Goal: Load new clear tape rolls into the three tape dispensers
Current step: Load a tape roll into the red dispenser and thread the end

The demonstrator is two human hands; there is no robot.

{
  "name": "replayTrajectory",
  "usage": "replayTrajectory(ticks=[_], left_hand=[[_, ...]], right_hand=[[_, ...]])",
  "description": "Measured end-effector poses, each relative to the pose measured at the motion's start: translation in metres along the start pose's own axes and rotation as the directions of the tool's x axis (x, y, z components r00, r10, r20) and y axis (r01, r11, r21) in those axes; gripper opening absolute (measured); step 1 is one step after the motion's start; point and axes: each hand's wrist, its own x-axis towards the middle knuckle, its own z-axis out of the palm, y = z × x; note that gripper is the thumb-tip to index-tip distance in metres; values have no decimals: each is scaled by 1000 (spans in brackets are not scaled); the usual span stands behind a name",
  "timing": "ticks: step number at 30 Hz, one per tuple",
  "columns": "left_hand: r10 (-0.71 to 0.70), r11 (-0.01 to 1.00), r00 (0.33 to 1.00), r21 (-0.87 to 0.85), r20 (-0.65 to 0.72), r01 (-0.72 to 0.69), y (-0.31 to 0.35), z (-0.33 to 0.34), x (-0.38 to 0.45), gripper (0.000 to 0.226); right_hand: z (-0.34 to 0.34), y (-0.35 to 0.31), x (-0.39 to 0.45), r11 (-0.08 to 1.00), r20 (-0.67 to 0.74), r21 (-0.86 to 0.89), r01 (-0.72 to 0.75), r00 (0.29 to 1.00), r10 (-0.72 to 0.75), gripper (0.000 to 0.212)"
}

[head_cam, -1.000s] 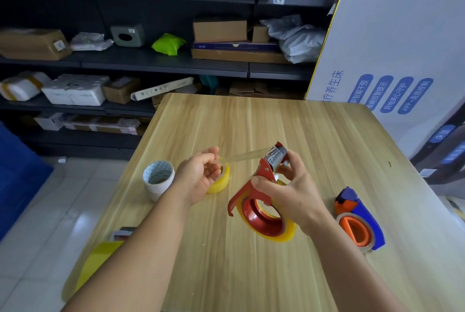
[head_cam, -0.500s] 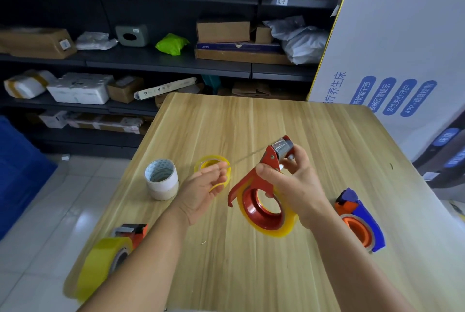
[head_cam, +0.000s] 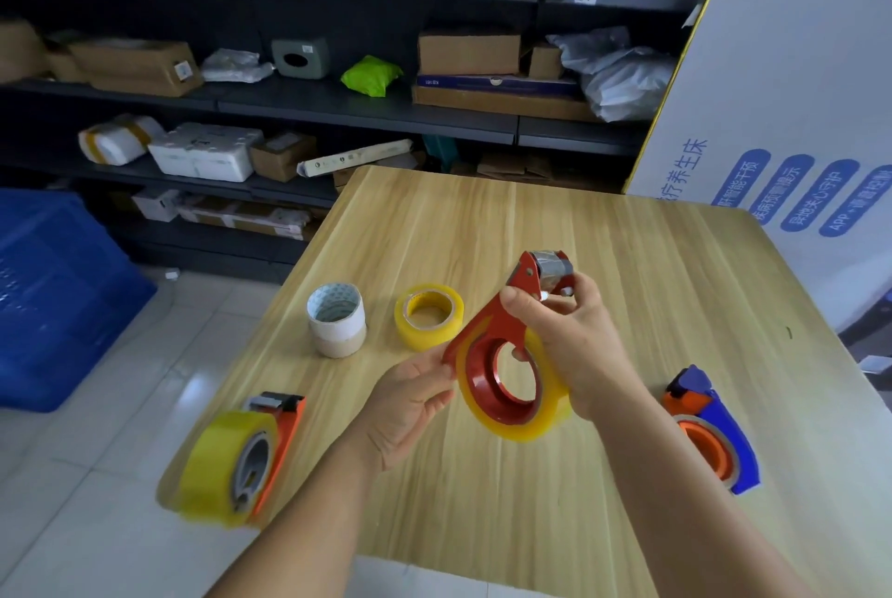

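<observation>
Right hand: fingers clenched round the neck of the red dispenser, thumb on the near face just under the metal cutter head, remaining fingertips curled behind the head. Dispenser held clear of the table, cutter up and away.

Left hand: fingertips pinch the lower tail of the red frame, just beside the clear tape roll already seated on the red hub. Palm half open underneath.

Handling, judged: frame is stiff plastic, light; the roll is the heavier part and hangs below the right grip, so it will want to swing. Roll face is smooth and likely slick; better taken by the frame or through the hub. Toothed cutter edge is the part to keep fingers off.

Outward from the left fingertips: a spare yellowish roll just beyond, a white-wrapped roll further left, both flat on the table. Near the left forearm, an orange dispenser carrying a fat roll overhangs the table edge. Well right of the right wrist lies a blue-and-orange dispenser; whether it holds fresh tape, cannot tell.
</observation>
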Motion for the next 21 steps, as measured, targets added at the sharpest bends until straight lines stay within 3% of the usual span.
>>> replayTrajectory(ticks=[4,8,18,21], left_hand=[[80,997,988,3,-130,-80,-11,8,-15,33],[179,976,974,151,-136,-158,-19,7,-34,39],[182,980,936,132,-300,-148,-24,-10,-72,33],[187,979,938,140,-293,-152,-28,-19,-87,31]], right_hand=[[8,-1,-2,997,5,20,-77,997,77,43],[20,3,-6,987,0,34,-157,988,157,52],[61,15,-19,975,-45,84,-204,977,209,68],[74,22,-25,967,-16,70,-245,969,246,65]])
